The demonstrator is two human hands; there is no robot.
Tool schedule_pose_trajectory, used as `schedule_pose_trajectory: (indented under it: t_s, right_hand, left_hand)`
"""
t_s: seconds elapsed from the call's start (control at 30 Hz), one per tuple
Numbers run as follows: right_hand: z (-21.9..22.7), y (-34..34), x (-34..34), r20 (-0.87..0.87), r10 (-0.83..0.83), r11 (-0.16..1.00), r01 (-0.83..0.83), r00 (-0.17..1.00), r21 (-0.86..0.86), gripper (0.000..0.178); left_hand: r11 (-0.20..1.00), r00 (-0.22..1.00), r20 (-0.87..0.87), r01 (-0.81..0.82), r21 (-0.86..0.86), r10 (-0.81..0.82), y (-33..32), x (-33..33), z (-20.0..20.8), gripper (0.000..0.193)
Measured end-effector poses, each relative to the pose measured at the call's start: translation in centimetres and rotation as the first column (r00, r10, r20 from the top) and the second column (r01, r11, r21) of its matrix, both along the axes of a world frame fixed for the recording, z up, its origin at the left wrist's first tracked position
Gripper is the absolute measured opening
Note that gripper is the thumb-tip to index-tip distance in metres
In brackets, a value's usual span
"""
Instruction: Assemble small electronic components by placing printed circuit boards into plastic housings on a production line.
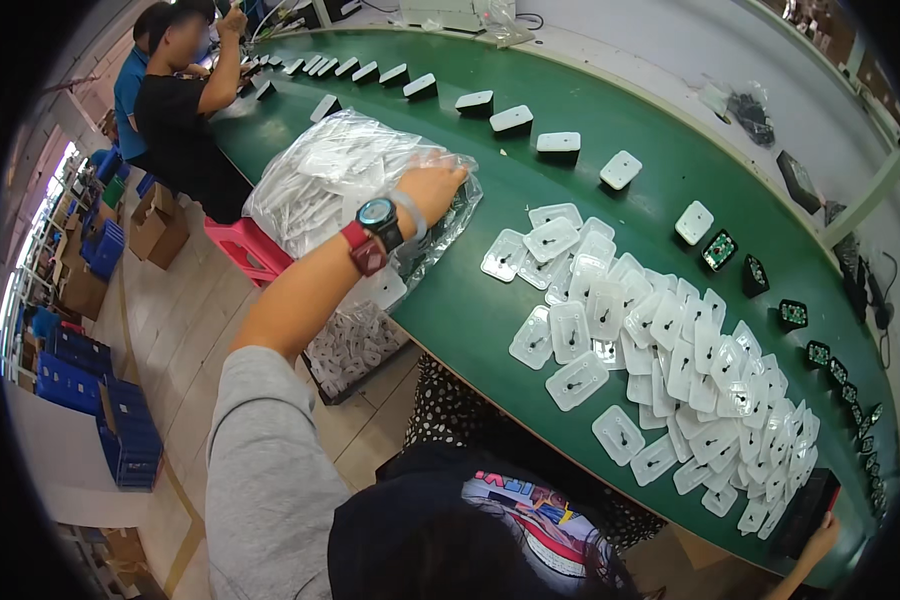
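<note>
My left arm reaches over the bench, and my left hand (432, 188) is at the mouth of a clear plastic bag (320, 165) full of thin white pieces. Its fingers are partly covered by the plastic, so their grip is hidden. To the right spreads a large heap of translucent white plastic trays (670, 350), each with a small dark part in it. Past the heap, at the lower right, my right hand (820, 540) is closed at the edge of a flat black thing with a red rim (808, 512), whose kind I cannot make out.
A curved row of black-and-white boxes (511, 119) runs along the green bench (450, 250), continuing as open units with green circuit boards (719, 251). Two people (175, 110) work at the far left. A pink stool (245, 248) and a bin of white pieces (355, 350) stand below.
</note>
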State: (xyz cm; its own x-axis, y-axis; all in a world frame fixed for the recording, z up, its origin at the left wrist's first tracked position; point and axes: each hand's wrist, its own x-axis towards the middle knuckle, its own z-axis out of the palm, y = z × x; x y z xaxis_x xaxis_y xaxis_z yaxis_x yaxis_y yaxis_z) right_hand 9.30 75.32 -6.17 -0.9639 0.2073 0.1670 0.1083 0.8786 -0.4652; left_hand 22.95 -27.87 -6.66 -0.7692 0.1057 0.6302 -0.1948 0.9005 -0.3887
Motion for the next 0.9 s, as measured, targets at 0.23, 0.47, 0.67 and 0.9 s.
schedule_pose_trajectory:
  t_s: [0.23,0.47,0.67,0.9]
  right_hand:
    - [7.4,-14.3,6.4,-0.027,-0.102,0.991,0.099,0.994,-0.086,0.018]
    - [12.5,-34.4,7.2,-0.053,0.210,0.922,-0.215,0.976,-0.321,0.008]
    - [13.7,-44.2,7.3,-0.013,0.408,0.814,-0.371,0.913,-0.447,0.005]
    - [13.4,-55.5,7.5,-0.044,0.638,0.603,-0.535,0.768,-0.592,0.007]
  left_hand:
    - [0.976,0.925,0.333,-0.214,0.050,0.185,3.0,1.4,2.5,0.009]
    - [0.794,0.994,0.013,-0.097,0.600,0.112,4.5,4.0,4.8,0.011]
    - [0.352,0.984,-0.178,0.167,0.921,-0.002,7.0,4.9,7.4,0.020]
    - [-0.596,0.822,-0.220,-0.171,0.785,-0.525,19.6,0.7,8.7,0.026]
